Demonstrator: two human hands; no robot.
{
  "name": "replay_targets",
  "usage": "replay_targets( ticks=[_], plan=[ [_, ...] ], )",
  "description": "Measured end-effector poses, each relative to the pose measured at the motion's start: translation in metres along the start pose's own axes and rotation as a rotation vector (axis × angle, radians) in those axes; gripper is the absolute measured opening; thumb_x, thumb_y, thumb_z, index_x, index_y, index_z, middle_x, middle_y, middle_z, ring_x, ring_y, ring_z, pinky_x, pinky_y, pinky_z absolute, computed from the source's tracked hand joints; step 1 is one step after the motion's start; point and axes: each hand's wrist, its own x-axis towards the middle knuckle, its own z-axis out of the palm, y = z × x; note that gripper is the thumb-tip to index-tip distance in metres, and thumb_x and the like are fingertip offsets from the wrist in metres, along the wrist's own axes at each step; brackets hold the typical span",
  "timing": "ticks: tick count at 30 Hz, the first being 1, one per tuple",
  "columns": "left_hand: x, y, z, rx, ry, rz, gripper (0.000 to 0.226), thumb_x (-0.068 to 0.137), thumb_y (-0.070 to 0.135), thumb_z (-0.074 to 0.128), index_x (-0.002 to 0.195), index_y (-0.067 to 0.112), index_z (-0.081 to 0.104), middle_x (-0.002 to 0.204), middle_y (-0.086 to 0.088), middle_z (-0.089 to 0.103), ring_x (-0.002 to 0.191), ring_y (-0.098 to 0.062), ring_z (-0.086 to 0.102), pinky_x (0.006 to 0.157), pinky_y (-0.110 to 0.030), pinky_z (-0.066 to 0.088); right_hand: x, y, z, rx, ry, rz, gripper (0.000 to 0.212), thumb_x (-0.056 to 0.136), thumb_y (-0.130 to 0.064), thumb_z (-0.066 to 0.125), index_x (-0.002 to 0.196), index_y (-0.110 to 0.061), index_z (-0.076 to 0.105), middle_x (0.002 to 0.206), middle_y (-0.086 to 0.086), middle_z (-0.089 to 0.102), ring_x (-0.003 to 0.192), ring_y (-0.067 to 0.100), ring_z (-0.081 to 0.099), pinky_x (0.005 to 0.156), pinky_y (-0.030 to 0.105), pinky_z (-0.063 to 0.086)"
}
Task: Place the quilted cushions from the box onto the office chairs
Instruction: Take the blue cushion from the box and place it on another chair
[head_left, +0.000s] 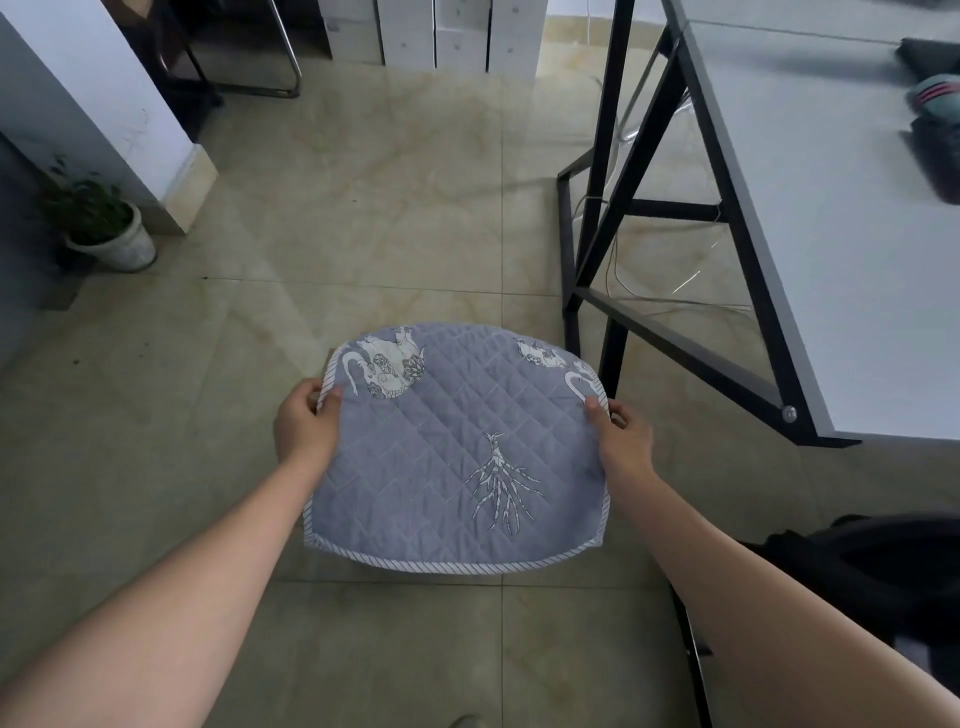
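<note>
A blue-grey quilted cushion (457, 447) with white printed animals and a striped border hangs flat in the air above the tiled floor. My left hand (306, 426) grips its left edge with the thumb on top. My right hand (621, 434) grips its right edge the same way. A dark seat or chair part (857, 566) shows at the lower right, partly behind my right forearm. No box is in view.
A white table (810, 218) on black trestle legs (613, 208) stands to the right, with cables beneath and dark items on top. A potted plant (104, 228) sits by a white pillar at left. White drawer units line the back wall.
</note>
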Motion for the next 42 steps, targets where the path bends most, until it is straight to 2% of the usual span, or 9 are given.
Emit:
replay_targets(
  ticks=[6, 10, 14, 17, 20, 26, 30, 36, 42],
  plan=[
    [-0.022, 0.015, -0.02, -0.068, 0.06, 0.076, 0.017, 0.087, 0.02, 0.057, 0.094, 0.005, 0.063, 0.074, -0.011, 0.055, 0.068, -0.024, 0.047, 0.066, -0.03, 0.036, -0.019, -0.023, -0.012, 0.043, -0.024, -0.115, 0.02, 0.086, -0.03, 0.064, 0.086, -0.01, 0.061, 0.093, 0.028, 0.063, 0.077, 0.023, 0.054, 0.067, 0.031, 0.045],
    [-0.04, 0.027, -0.037, -0.086, 0.096, 0.072, 0.02, 0.087, 0.02, 0.057, 0.096, 0.003, 0.062, 0.075, -0.011, 0.054, 0.07, -0.023, 0.047, 0.067, -0.03, 0.036, -0.037, -0.04, -0.025, 0.029, -0.032, -0.153, 0.018, 0.085, -0.03, 0.064, 0.073, -0.018, 0.059, 0.103, 0.033, 0.061, 0.073, 0.023, 0.051, 0.067, 0.034, 0.045],
    [-0.058, 0.041, -0.055, -0.115, 0.117, 0.057, 0.023, 0.087, 0.022, 0.058, 0.096, 0.002, 0.063, 0.075, -0.012, 0.054, 0.07, -0.024, 0.048, 0.067, -0.031, 0.037, -0.054, -0.059, -0.04, 0.009, -0.042, -0.137, 0.019, 0.086, -0.034, 0.062, 0.077, -0.019, 0.059, 0.106, 0.027, 0.064, 0.078, 0.034, 0.059, 0.07, 0.039, 0.051],
    [-0.075, 0.052, -0.066, -0.151, 0.126, 0.033, 0.025, 0.087, 0.024, 0.058, 0.098, 0.002, 0.063, 0.078, -0.011, 0.056, 0.073, -0.023, 0.049, 0.069, -0.031, 0.039, -0.066, -0.067, -0.054, 0.007, -0.059, -0.131, 0.019, 0.086, -0.036, 0.061, 0.076, -0.021, 0.058, 0.089, 0.017, 0.065, 0.078, 0.031, 0.06, 0.064, 0.033, 0.048],
    [-0.093, 0.06, -0.076, -0.173, 0.144, 0.021, 0.026, 0.087, 0.023, 0.059, 0.098, 0.001, 0.063, 0.081, -0.012, 0.057, 0.076, -0.024, 0.051, 0.072, -0.033, 0.041, -0.078, -0.071, -0.068, 0.013, -0.08, -0.146, 0.02, 0.087, -0.034, 0.062, 0.082, -0.015, 0.061, 0.083, 0.007, 0.061, 0.077, 0.024, 0.056, 0.067, 0.033, 0.048],
    [-0.14, 0.066, -0.092, -0.241, 0.174, 0.01, 0.021, 0.087, 0.021, 0.059, 0.095, 0.001, 0.063, 0.08, -0.012, 0.057, 0.076, -0.023, 0.05, 0.071, -0.033, 0.041, -0.099, -0.071, -0.099, -0.002, -0.14, -0.187, 0.021, 0.086, -0.033, 0.063, 0.079, -0.013, 0.061, 0.081, 0.008, 0.058, 0.074, 0.021, 0.051, 0.063, 0.029, 0.044],
    [-0.174, 0.055, -0.097, -0.296, 0.194, -0.018, 0.011, 0.086, 0.022, 0.06, 0.086, 0.011, 0.061, 0.066, -0.002, 0.052, 0.064, -0.018, 0.047, 0.069, -0.033, 0.04, -0.112, -0.065, -0.122, -0.015, -0.186, -0.199, 0.024, 0.085, -0.035, 0.064, 0.08, -0.012, 0.063, 0.08, 0.008, 0.059, 0.074, 0.021, 0.051, 0.063, 0.031, 0.043],
    [-0.231, 0.046, -0.105, -0.343, 0.235, -0.017, 0.013, 0.087, 0.022, 0.059, 0.087, 0.009, 0.061, 0.063, 0.004, 0.051, 0.058, -0.008, 0.043, 0.058, -0.025, 0.037, -0.133, -0.049, -0.158, -0.051, -0.224, -0.231, 0.026, 0.086, -0.036, 0.063, 0.082, -0.01, 0.062, 0.074, 0.007, 0.052, 0.063, 0.017, 0.044, 0.046, 0.019, 0.036],
    [-0.279, 0.046, -0.111, -0.375, 0.238, -0.007, 0.011, 0.088, 0.02, 0.059, 0.085, 0.01, 0.06, 0.064, 0.003, 0.052, 0.059, -0.009, 0.044, 0.059, -0.026, 0.038, -0.15, -0.032, -0.193, -0.015, -0.214, -0.223, 0.034, 0.085, -0.035, 0.064, 0.093, -0.002, 0.064, 0.082, 0.011, 0.058, 0.073, 0.021, 0.051, 0.065, 0.032, 0.046]
  ],
)
